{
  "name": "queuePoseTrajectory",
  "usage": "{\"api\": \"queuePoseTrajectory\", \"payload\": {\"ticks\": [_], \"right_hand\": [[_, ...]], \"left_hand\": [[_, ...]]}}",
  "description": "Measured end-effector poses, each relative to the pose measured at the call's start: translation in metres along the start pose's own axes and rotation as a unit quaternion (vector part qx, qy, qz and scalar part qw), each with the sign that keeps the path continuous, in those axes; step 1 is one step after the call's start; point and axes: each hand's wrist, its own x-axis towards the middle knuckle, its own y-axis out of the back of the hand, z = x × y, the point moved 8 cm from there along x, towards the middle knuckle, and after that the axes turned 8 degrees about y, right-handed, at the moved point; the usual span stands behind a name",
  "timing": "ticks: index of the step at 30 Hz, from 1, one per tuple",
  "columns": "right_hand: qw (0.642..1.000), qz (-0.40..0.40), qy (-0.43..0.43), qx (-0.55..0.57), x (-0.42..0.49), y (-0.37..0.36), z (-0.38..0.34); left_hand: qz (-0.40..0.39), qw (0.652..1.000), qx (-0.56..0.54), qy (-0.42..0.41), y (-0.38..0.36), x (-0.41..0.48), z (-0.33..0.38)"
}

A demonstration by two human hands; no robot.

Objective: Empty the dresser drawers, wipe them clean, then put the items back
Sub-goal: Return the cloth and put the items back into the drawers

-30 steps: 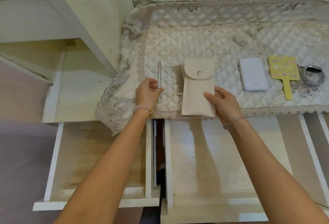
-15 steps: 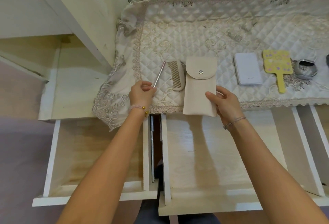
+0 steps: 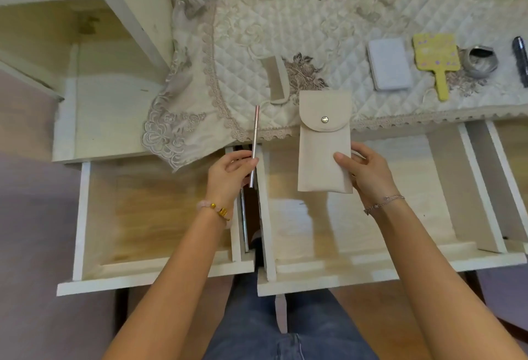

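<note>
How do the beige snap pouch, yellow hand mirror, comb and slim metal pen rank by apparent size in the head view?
1. beige snap pouch, though held nearer the camera.
2. yellow hand mirror.
3. comb.
4. slim metal pen: longer than the comb but far thinner, so this pair is unsure.

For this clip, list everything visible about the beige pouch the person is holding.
The pouch is a flat, cream-beige rectangle of what looks like soft fabric. A rounded flap folds over its top and is fastened by one round metal snap. It is held above the open middle drawer, flap end away from the person, and its top overlaps the lace edge of the dresser cover. The right hand grips its lower right edge, thumb on the front.
</note>
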Motion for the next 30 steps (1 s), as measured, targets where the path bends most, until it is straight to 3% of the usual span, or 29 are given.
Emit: {"api": "queuePoseTrajectory", "payload": {"ticks": [8,17,30], "right_hand": [[1.000,-0.014,-0.025,-0.007,-0.030,0.034,0.036],[0.995,-0.043,-0.084,-0.035,-0.038,0.087,0.083],[0.979,-0.036,-0.151,-0.128,-0.008,0.090,0.143]], "left_hand": [[-0.042,0.999,0.032,-0.004,-0.029,-0.034,-0.032],[-0.030,0.995,0.075,0.052,-0.075,-0.051,-0.109],[0.119,0.967,0.212,0.074,-0.080,0.008,-0.156]]}}
